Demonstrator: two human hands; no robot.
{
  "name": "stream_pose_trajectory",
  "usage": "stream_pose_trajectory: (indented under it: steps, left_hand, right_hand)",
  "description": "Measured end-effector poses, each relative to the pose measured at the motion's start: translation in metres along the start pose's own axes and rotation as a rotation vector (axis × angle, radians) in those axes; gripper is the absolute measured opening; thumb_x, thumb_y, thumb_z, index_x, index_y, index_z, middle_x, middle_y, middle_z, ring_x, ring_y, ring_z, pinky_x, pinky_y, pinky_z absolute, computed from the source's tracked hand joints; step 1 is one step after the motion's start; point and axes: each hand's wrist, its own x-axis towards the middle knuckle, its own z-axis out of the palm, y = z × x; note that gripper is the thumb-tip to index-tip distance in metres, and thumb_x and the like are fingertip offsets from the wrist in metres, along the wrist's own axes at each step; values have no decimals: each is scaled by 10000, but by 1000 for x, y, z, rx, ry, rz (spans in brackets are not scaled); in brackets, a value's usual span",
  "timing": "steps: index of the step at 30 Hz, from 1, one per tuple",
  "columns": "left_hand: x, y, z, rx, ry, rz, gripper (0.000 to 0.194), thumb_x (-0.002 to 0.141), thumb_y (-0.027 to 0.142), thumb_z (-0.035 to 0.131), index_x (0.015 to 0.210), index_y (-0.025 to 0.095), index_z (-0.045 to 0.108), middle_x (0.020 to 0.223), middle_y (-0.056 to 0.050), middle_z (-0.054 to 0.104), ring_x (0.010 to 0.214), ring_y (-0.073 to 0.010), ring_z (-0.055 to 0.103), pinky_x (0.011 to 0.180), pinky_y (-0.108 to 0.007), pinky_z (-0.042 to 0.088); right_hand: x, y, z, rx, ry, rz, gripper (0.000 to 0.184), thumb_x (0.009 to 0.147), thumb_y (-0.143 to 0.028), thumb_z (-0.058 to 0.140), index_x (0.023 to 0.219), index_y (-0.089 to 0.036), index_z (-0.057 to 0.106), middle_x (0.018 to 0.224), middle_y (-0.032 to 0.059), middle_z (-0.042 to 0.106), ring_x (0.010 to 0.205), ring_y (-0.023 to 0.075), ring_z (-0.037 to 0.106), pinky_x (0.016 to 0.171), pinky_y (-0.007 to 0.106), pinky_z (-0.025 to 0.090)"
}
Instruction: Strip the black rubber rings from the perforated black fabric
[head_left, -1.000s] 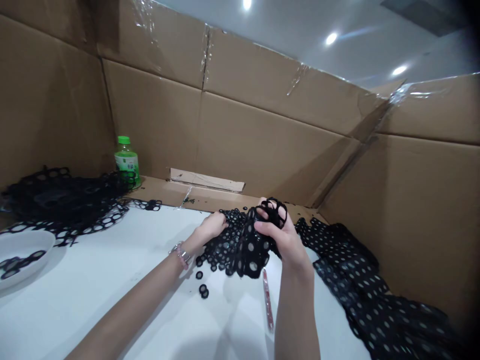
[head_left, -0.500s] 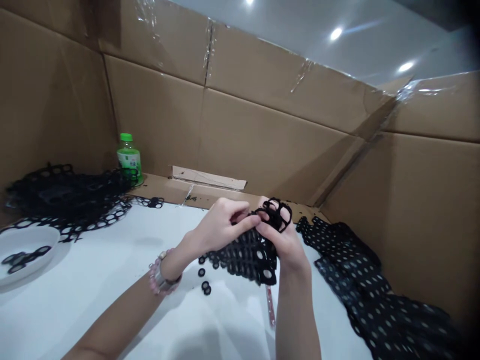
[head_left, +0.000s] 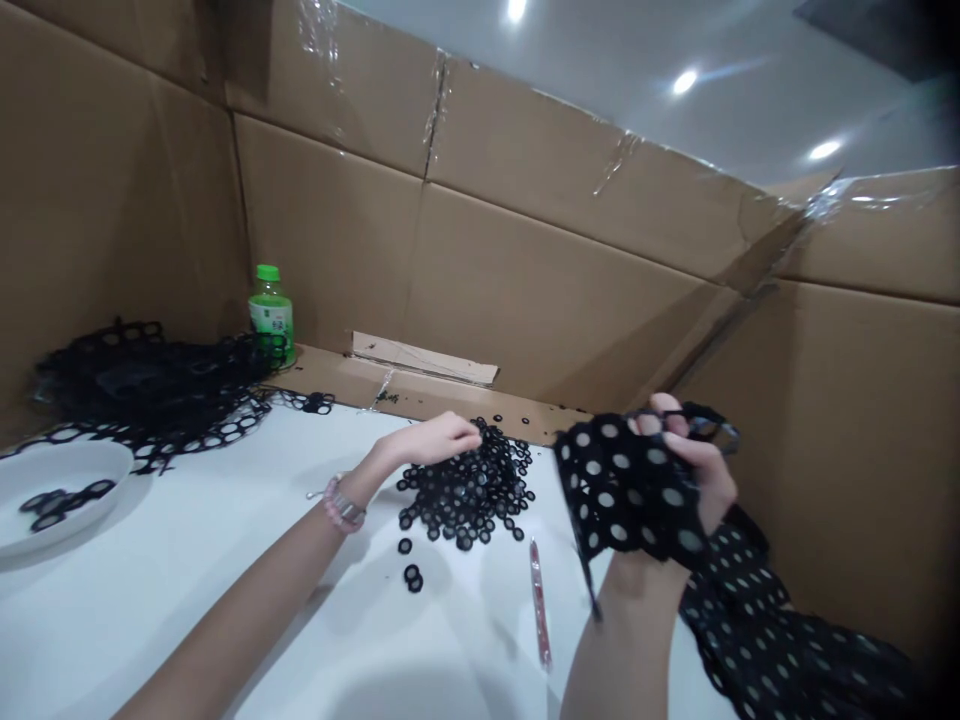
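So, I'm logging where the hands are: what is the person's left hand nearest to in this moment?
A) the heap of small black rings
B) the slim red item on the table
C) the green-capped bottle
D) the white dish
A. The fingertips of the left hand reach the heap of small black rings, while the right hand grips the black perforated sheet.

ring pile (head_left: pixel 465 495) ahead, cardboard wall (head_left: pixel 555 290) beyond

Bright ceiling lights (head_left: pixel 684 82), soft shadows
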Motion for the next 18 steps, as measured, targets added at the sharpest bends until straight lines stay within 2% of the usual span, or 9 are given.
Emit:
stream_pose_trajectory:
  steps: [2,4,5,7,9,11,13,15,18]
  left_hand:
    - [7,-19,16,129,-61,-94,315,721,256,536,459,163,389,437,54,365,413,-75,299,447,-221,251]
    - [13,-32,32,150,-67,-146,310,644,238,614,421,163,413,394,53,372,383,-79,307,429,-228,246]
    - [15,-35,38,157,-52,-163,318,631,255,632,415,163,417,387,49,378,379,-82,314,428,-231,247]
    - [18,-34,40,169,34,-179,347,693,335,585,440,164,420,413,35,399,403,-93,339,448,-237,259]
    - [16,-22,32,180,173,-172,385,822,392,403,512,164,420,493,17,423,475,-108,371,496,-241,278]
    - [11,-2,20,149,329,-123,429,893,383,210,575,165,398,557,14,398,538,-112,369,535,-240,284]
    - [3,21,11,21,415,-8,432,898,410,192,581,166,357,554,31,325,533,-99,323,521,-230,269]
    - [-6,44,8,-145,364,111,415,869,453,297,574,165,335,546,46,271,508,-83,270,481,-218,233]
    - [-16,68,12,-267,287,159,374,848,436,373,598,159,359,559,47,299,509,-76,264,465,-211,218]
  right_hand:
    - [2,5,4,50,-33,47,154,625,-245,508,680,-242,364,558,-53,329,484,129,396,550,285,403]
    - [5,14,11,53,-92,133,190,600,-205,549,672,-231,375,580,-48,353,498,119,400,514,262,377]
    - [7,19,14,31,-113,166,200,596,-201,562,666,-226,376,587,-47,363,502,115,396,497,250,359]
    - [11,29,19,-30,-122,197,203,598,-198,577,652,-218,382,592,-46,380,510,106,386,482,232,330]
    - [14,36,21,-96,-109,192,201,600,-188,585,638,-210,390,589,-48,389,519,99,379,482,220,311]
    - [17,41,22,-152,-115,183,193,605,-186,588,628,-206,397,583,-50,384,525,96,370,483,216,300]
    - [17,46,23,-198,-155,175,182,610,-197,589,626,-205,407,592,-47,389,537,99,369,489,218,303]
    - [17,50,25,-223,-189,164,175,614,-212,596,632,-204,423,612,-41,404,560,104,381,505,221,319]
    - [15,54,30,-192,-215,174,177,613,-219,603,631,-203,428,612,-41,412,566,105,393,516,221,333]
